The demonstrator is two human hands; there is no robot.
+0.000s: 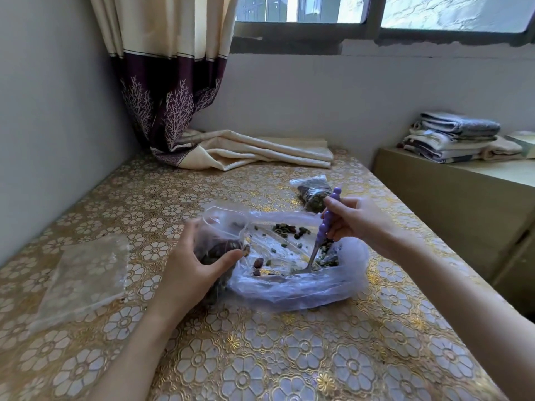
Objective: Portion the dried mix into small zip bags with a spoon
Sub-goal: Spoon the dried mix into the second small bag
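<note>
- Dried mix (292, 229): dark green, brown and reddish pieces scattered loosely inside a large, crumpled, translucent plastic bag (295, 287) that lies open in the middle of the tabletop (260, 357); the densest heap sits at the bag's right end, under the spoon.
- Spoon (322, 230): beaded purple handle, thin metal shaft and bowl; it stands tilted, handle up and to the right, bowl down in the heap of mix.
- Right hand (354, 218): its fingers (333, 202) are curled round the purple handle and grip it, above the right end of the large bag; the knob at the handle's end sticks out past them.
- Small zip bag (220, 247): clear plastic, its lower part packed with dark brown and green pieces, its open mouth standing up as a clear loop; it leans against the left edge of the large bag.
- Left hand (191, 267): it wraps the filled part of the small zip bag, thumb across the front, the other fingers behind the bag and largely hidden.
- Filled bag (312, 195): a clear bag of the same mix, lying on the tabletop beyond the right hand, apart from the large bag.
- Empty bags (86, 276): a flat stack of clear bags on the tabletop, well to the left of the left hand.
- Tabletop cover: gold and white flower pattern.
- Curtain (170, 82): cream and purple, its hem resting on the far edge of the tabletop.
</note>
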